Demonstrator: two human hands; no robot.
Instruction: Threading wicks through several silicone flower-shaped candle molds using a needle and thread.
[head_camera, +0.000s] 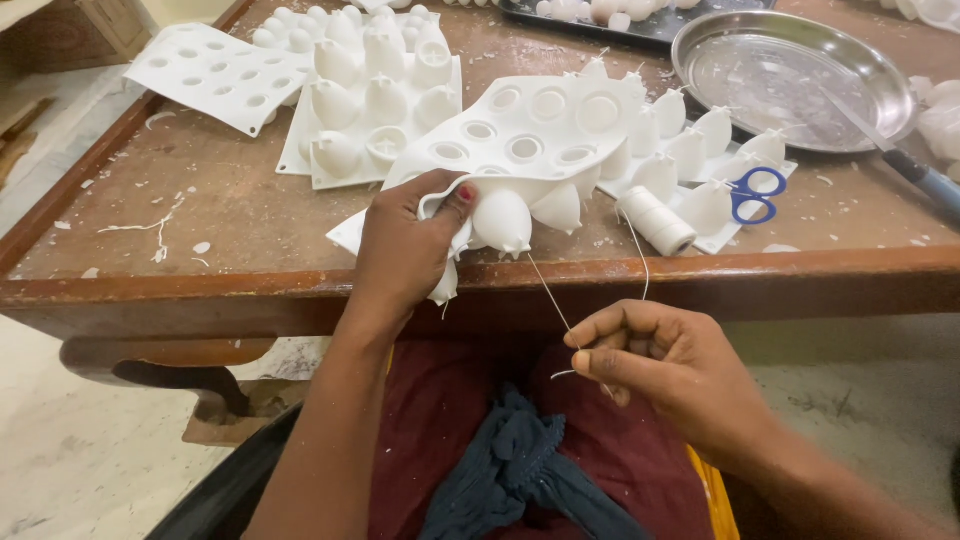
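Observation:
My left hand (405, 245) grips the near edge of a white flexible mould (530, 140), lifting it off the table's front edge so its pear-shaped cups hang down. My right hand (665, 365), below the table edge over my lap, pinches a thin white thread (550, 295) that runs up to the tip of a mould cup (503, 222). A second strand leads up to a spool of white thread (655, 220) lying on the table. Blue-handled scissors (755, 193) rest beside the spool.
More white moulds (375, 100) and a flat perforated sheet (215, 75) lie farther back on the brown wooden table (200, 200). A round steel plate (790, 65) with a knife (925, 178) sits at the right. A dark tray (670, 28) is at the back.

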